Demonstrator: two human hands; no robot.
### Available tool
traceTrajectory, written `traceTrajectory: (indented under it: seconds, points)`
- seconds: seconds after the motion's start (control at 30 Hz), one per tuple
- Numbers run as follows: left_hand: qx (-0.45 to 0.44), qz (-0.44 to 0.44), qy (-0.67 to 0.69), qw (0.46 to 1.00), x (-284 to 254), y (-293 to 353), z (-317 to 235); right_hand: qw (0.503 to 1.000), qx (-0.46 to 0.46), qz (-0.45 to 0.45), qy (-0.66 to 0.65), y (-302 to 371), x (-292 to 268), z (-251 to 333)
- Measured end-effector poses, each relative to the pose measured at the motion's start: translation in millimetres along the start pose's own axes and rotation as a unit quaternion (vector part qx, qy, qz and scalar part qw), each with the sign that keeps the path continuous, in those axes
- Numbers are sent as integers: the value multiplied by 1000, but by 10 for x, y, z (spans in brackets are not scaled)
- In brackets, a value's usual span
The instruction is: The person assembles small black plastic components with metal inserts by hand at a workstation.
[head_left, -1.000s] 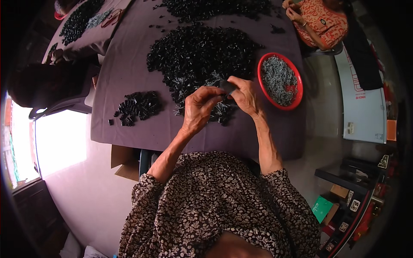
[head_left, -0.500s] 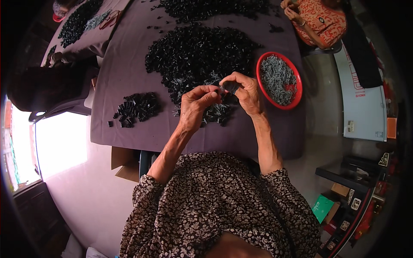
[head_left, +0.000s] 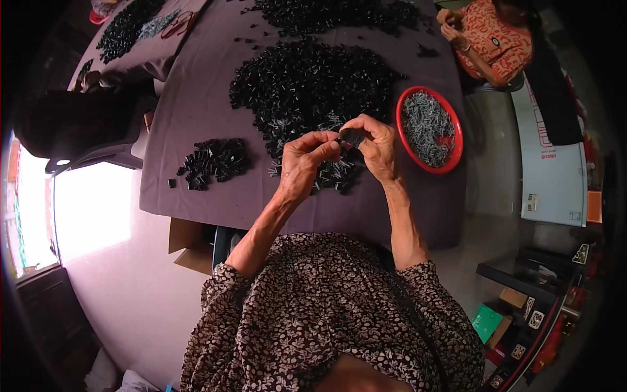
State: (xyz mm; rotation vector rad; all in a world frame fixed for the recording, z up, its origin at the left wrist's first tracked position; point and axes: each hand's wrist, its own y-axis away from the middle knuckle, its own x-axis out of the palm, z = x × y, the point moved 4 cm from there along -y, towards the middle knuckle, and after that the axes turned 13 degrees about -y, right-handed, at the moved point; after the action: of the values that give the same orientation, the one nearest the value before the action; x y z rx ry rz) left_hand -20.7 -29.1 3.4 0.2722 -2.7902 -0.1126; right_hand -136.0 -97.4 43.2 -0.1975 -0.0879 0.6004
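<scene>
My left hand [head_left: 305, 160] and my right hand [head_left: 375, 145] meet fingertip to fingertip over the near edge of a big heap of small black plastic pieces [head_left: 307, 81]. In the right hand's curled fingers shows a dark, shiny black plastic piece [head_left: 353, 136]. Thumb and forefinger of my left hand are pinched against its near side; what they grip is too small to make out. Thin grey nail-like pins [head_left: 281, 124] lie among the black pieces under my hands.
To the right stands a red basin [head_left: 459, 140] full of grey pins. A smaller pile of black pieces [head_left: 215, 162] lies on the left of the cloth-covered table [head_left: 196, 117]. Another person [head_left: 493, 42] sits at the far right. Red-framed glasses [head_left: 177, 24] rest on a side table.
The whole view has shifted slightly, with the table appearing a little further right. My hands stay together, and the black piece in my right hand is turned slightly.
</scene>
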Motion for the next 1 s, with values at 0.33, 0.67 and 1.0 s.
traceTrajectory:
  seconds: [0.33, 0.67, 1.0]
  points:
    - [-3, -14, -33, 999, -5, -42, -61, 955, -197, -8, 221, -44, 58, 154]
    - [21, -23, -87, 996, 45, -171, -221, 944, -205, 52, 251, -232, 1, 274]
    - [-1, -15, -23, 1000, -79, -227, -93, 962, -182, 18, 203, -217, -27, 182]
